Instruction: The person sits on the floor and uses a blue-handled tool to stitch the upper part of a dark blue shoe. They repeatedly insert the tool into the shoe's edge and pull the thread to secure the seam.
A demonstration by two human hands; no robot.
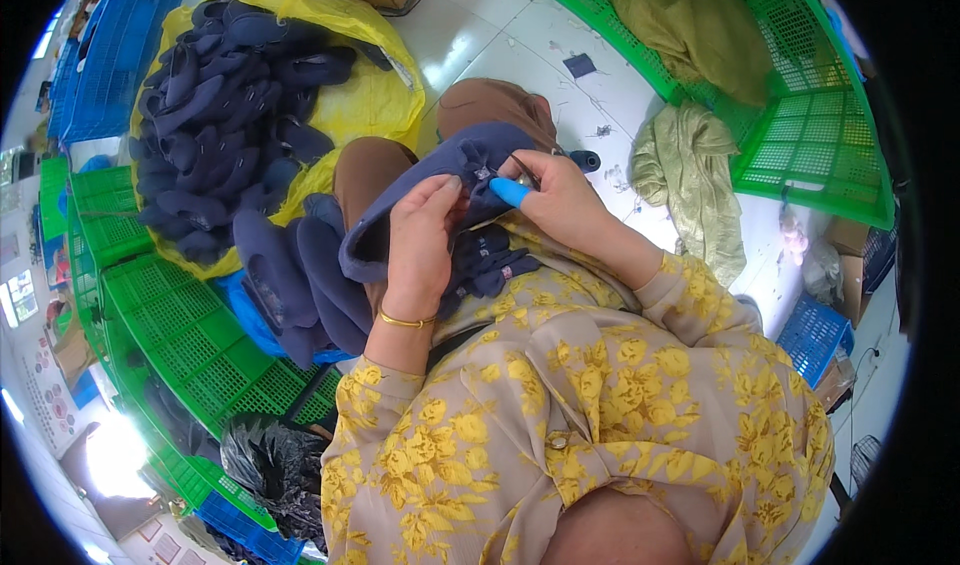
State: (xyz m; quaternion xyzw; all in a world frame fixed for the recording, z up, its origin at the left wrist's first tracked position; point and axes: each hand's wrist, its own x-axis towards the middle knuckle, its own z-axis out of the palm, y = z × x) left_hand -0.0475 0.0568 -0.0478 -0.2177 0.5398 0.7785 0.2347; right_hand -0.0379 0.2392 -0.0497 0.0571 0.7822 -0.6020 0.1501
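A navy felt hat (385, 205) lies across my knees, with a dark bow (481, 172) bearing a small shiny centre on its side. My left hand (418, 240) is against the hat, its thumb and fingers pinched together beside the bow. What lies between those fingertips is too small to make out. In my right hand (572, 203) is a slim dark tool (527, 169), its kind partly hidden by the fingers. A blue finger cover (509, 192) on that hand touches the hat near the bow. Several loose navy bows (492, 263) rest in my lap.
To the left, a yellow sack (385, 100) holds a heap of navy felt pieces (225, 115). More navy hats (275, 275) lean by my left knee. Green plastic crates (195, 340) stand at left, and another green crate (815, 155) with olive cloth (700, 30) at far right.
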